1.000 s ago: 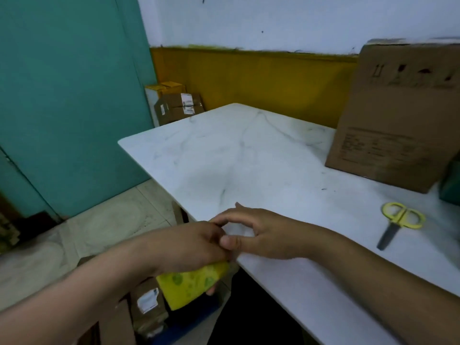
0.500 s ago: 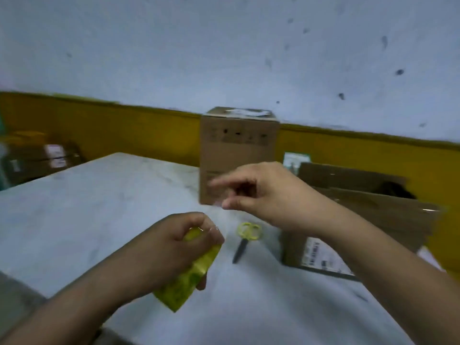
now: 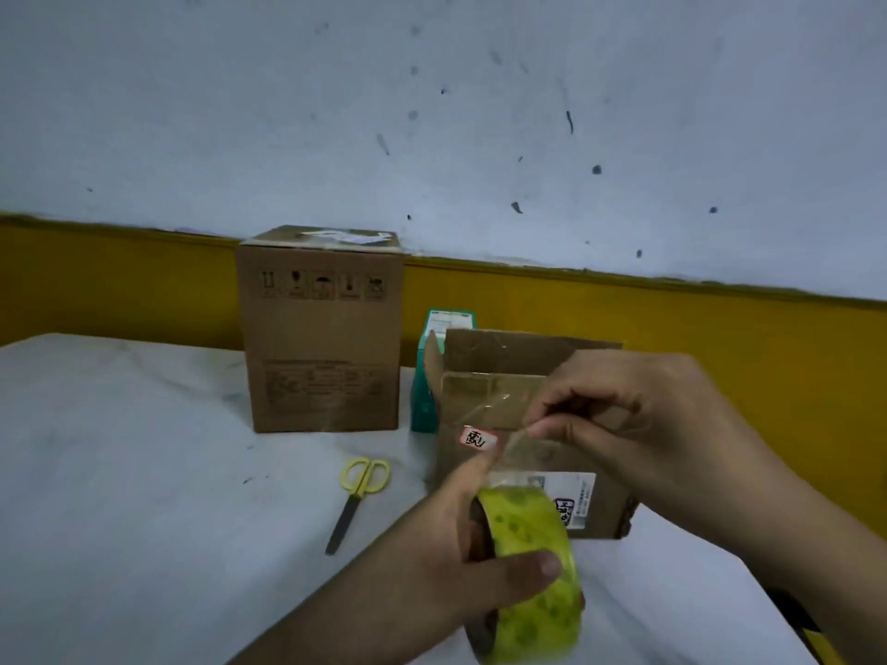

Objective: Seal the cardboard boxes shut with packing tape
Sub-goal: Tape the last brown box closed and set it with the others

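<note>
On my feed the left hand (image 3: pixel 446 559) grips the tape roll (image 3: pixel 533 583) low in the middle, thumb pressed across its yellow-green outer face and fingers curled round the far side. The right hand (image 3: pixel 662 424) is just above it and pinches the free end of the clear strip (image 3: pixel 513 446) between thumb and forefinger, so a short length of tape runs from the roll up to that pinch. The two hands are close but not touching. Right behind them the open box (image 3: pixel 489 352) sits on the table (image 3: pixel 120 448) with its flaps standing up, a printed label on its front wall. A taller shut box (image 3: pixel 321 328) stands to the left by the wall, well apart from the hands, and a green carton (image 3: pixel 425 376) is wedged between the two boxes. Yellow-handled scissors (image 3: pixel 360 496) lie closed on the table left of the open box, blades pointing toward me.
</note>
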Demonstrator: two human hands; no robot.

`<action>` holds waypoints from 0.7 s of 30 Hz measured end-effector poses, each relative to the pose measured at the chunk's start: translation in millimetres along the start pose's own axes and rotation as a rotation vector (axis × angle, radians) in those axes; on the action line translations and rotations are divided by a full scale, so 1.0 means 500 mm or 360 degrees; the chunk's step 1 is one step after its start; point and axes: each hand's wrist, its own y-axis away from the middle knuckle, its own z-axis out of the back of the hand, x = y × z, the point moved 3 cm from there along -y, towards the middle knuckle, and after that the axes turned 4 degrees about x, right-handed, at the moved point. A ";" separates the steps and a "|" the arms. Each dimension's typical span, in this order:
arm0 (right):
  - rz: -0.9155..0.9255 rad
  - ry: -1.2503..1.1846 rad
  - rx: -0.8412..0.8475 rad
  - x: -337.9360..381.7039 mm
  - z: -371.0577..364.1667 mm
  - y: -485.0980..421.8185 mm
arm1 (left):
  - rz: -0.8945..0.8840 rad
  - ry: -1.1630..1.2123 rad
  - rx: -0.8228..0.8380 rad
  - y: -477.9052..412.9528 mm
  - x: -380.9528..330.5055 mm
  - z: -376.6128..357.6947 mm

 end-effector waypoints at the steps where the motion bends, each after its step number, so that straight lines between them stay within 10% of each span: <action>1: 0.0014 0.0025 -0.0005 -0.001 0.004 -0.001 | 0.0025 -0.0002 0.0046 0.002 0.003 0.003; 8: -0.0114 0.0086 0.0221 -0.028 0.022 -0.035 | -0.0816 -0.1693 -0.1064 -0.006 -0.082 0.104; 11: -0.0202 0.0143 0.0277 -0.044 0.014 -0.059 | -0.0770 -0.2225 -0.0968 -0.081 -0.130 0.136; 21: -0.0293 0.0173 0.0348 -0.090 -0.009 -0.158 | -0.0418 -0.1366 -0.0359 -0.174 -0.135 0.180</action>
